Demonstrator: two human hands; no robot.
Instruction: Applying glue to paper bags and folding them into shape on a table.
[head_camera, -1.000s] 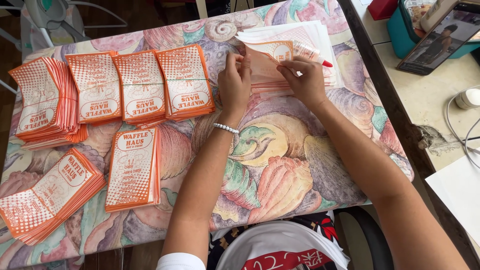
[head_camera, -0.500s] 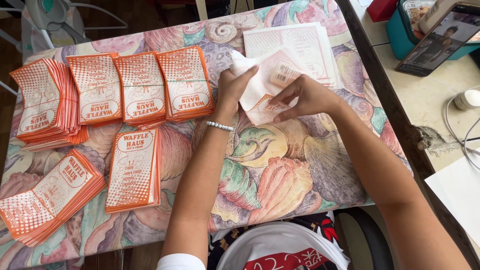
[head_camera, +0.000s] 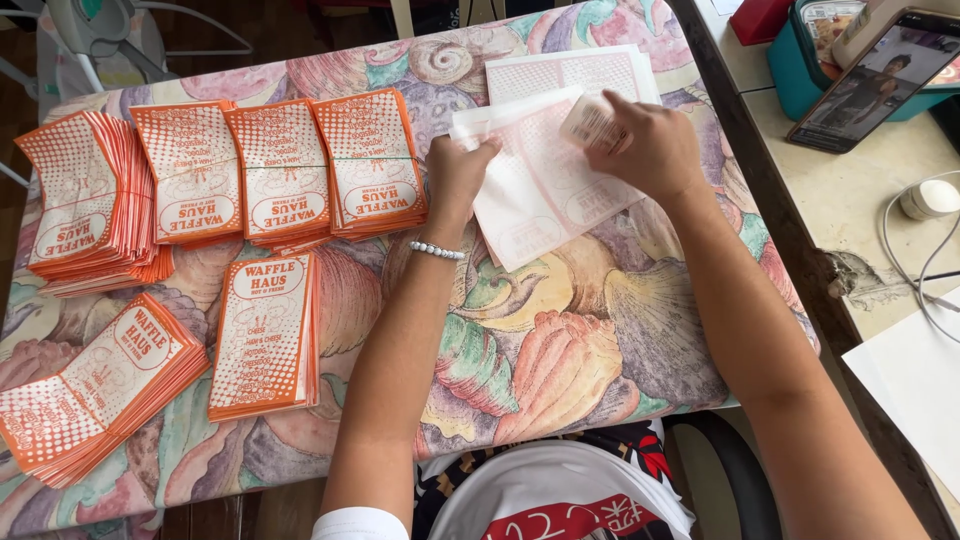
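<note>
Folding a thin white and pink paper sheet (head_camera: 545, 185) at the far middle of the table (head_camera: 560, 330), right on top of a flat pile of unfolded sheets (head_camera: 570, 70). Left hand (head_camera: 458, 172) pressing down on the sheet's left edge, fingers together and flat, not really gripping, just pinning. Right hand (head_camera: 648, 150) with its grip pinched shut on the far right corner, curling that corner up and over.

Best guess for doing this bit well: keep the left side pinned so nothing slides on the slick shell-pattern cloth, line up the edges before creasing, then run a firm fingertip along the fold. Flimsy-looking paper, so an easy pull, no yanking.

Off to the left, finished orange bag stacks: four in a far row (head_camera: 280, 175), two nearer (head_camera: 265, 335). Phone (head_camera: 870, 85) propped far right, well clear.
</note>
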